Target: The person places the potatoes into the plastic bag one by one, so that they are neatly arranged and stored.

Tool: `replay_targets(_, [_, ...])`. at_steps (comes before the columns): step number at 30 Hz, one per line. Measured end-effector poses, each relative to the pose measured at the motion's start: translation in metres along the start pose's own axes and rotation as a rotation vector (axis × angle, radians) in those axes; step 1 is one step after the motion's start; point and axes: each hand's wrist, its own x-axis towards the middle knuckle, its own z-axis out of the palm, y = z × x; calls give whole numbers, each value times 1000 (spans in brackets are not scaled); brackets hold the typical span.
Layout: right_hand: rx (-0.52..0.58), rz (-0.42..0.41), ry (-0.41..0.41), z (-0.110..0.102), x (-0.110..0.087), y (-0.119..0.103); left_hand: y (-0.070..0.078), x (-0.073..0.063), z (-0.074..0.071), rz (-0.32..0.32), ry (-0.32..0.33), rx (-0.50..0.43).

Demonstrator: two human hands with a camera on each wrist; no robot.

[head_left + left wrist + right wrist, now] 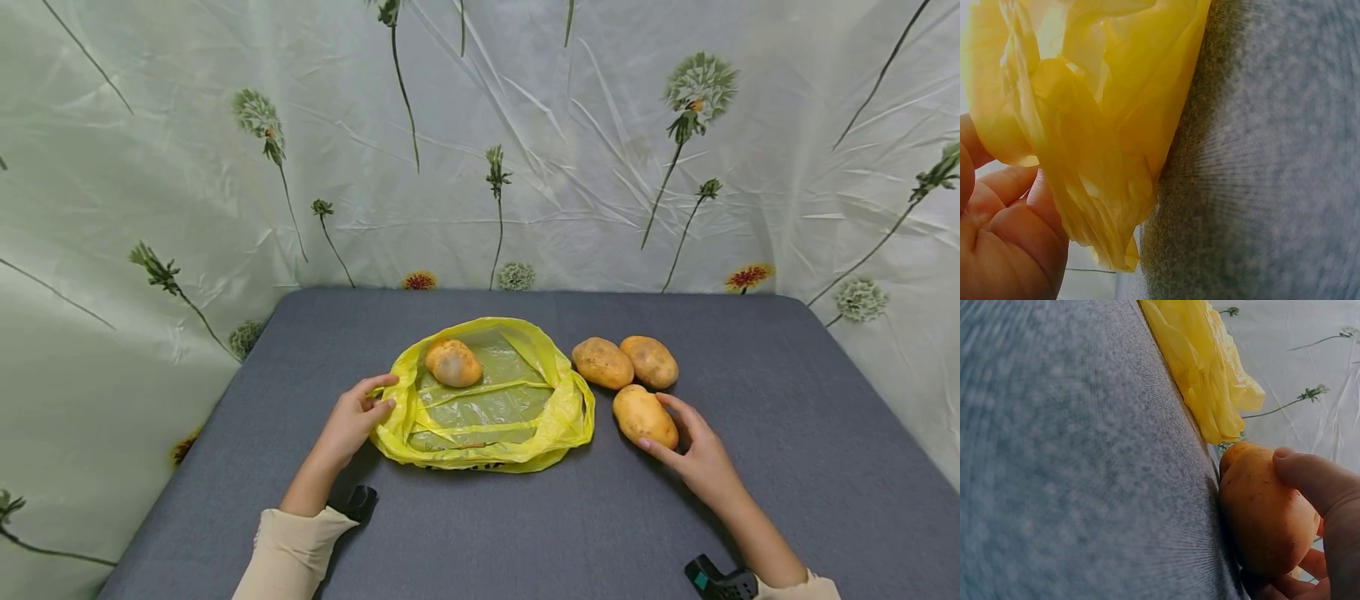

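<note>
A yellow plastic bag point(568, 417) lies spread on the table with its mouth wide, and one potato point(454, 363) rests inside near the far left. At the bag's left rim, my left hand point(352, 421) pinches the thin film between thumb and fingers; the left wrist view shows crumpled folds of the bag point(1097, 137) beside the fingers point(1022, 231). To the right of the bag, my right hand point(701, 458) grips a potato point(643, 415), thumb on the near side and fingers on the far side. In the right wrist view this potato point(1269, 512) sits close against the tabletop.
Two more potatoes, one point(602, 363) beside the bag and another point(651, 362) to its right, lie just beyond the gripped one. The grey cloth-covered table point(525, 533) ends at a patterned curtain point(585, 167) behind and at both sides.
</note>
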Motion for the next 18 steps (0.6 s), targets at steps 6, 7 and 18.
replay_targets(6, [-4, 2, 2, 0, 0, -3, 0, 0, 0, 3, 1, -6])
replay_targets(7, [-4, 3, 3, 0, 0, -3, 0, 0, 0, 3, 2, -5])
replay_targets(18, [-7, -24, 55, -1, 0, -10, 2, -1, 0, -2, 3, 12])
